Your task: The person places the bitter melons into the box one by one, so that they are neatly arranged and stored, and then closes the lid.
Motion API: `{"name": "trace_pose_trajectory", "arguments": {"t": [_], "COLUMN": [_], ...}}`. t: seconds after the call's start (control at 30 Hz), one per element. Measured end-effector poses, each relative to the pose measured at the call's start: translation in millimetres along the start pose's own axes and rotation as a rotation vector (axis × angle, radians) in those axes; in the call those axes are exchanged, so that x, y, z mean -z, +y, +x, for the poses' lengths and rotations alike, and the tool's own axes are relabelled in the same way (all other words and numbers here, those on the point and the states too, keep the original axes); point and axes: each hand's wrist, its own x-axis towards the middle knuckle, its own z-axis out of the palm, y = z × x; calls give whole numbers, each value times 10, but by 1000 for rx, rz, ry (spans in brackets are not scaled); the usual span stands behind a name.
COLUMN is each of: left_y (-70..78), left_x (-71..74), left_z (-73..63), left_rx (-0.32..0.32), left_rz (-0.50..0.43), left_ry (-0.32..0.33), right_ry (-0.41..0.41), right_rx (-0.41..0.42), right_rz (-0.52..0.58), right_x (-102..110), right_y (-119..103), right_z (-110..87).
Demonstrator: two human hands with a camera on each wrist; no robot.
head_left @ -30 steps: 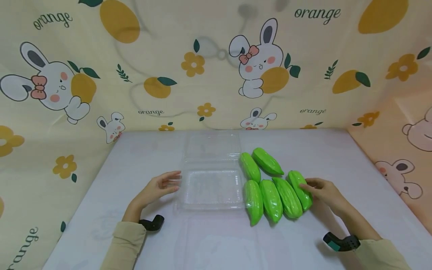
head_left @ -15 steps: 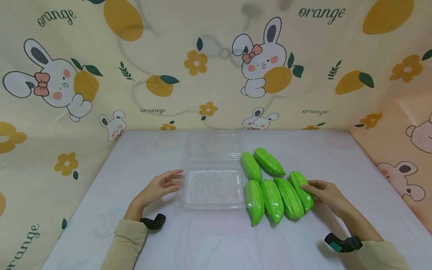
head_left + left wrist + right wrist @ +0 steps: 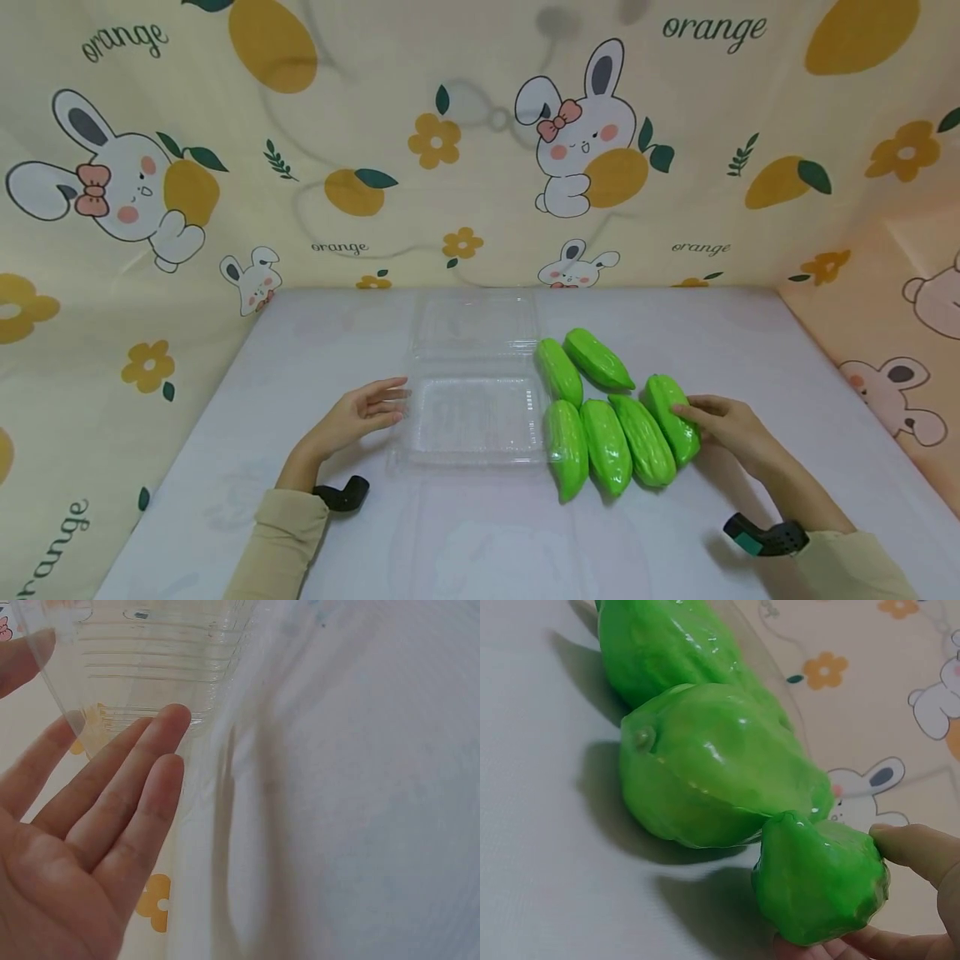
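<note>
My right hand [image 3: 733, 429] pinches the rightmost of several glossy green bitter melons [image 3: 672, 421], thumb on one side and fingers on the other. In the right wrist view that bitter melon [image 3: 817, 885] shows end-on, with a shadow on the table beside it. Its tip overlaps a neighbouring bitter melon [image 3: 720, 765]. My left hand [image 3: 351, 421] holds nothing; its fingers reach the left rim of a clear plastic clamshell box [image 3: 472, 458]. In the left wrist view, spread fingers [image 3: 142, 802] lie close against the box's ribbed wall [image 3: 150, 664].
The box's open lid [image 3: 476, 325] lies flat toward the back wall. Bitter melons [image 3: 567, 450] crowd the box's right side, and two more [image 3: 597, 360] lie behind. A white cloth covers the table [image 3: 300, 333]; a printed rabbit-and-orange curtain [image 3: 465, 150] encloses the back and sides.
The bitter melon in my right hand has shifted slightly away from me, and the right hand with it. My left hand, the box and the other bitter melons keep their places.
</note>
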Motion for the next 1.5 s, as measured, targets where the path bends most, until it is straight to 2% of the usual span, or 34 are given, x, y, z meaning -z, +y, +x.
{"name": "trace_pose_trajectory", "arguments": {"t": [0.33, 0.63, 0.83, 1.17, 1.5], "left_y": [22, 15, -8, 9, -4], "left_x": [0, -8, -8, -12, -2], "left_z": [-17, -18, -10, -17, -11], "left_rx": [29, 17, -5, 17, 28], "left_rz": [-22, -14, 5, -7, -10], "left_ry": [-1, -1, -3, -9, -8], "right_ry": [0, -13, -11, -19, -58], "right_rx": [30, 53, 69, 101, 105], "right_rz": [20, 75, 115, 195, 206], "right_x": [84, 124, 94, 0, -137], "right_y": [-69, -166, -272, -394, -509], "right_z": [-29, -7, -12, -34, -14]}}
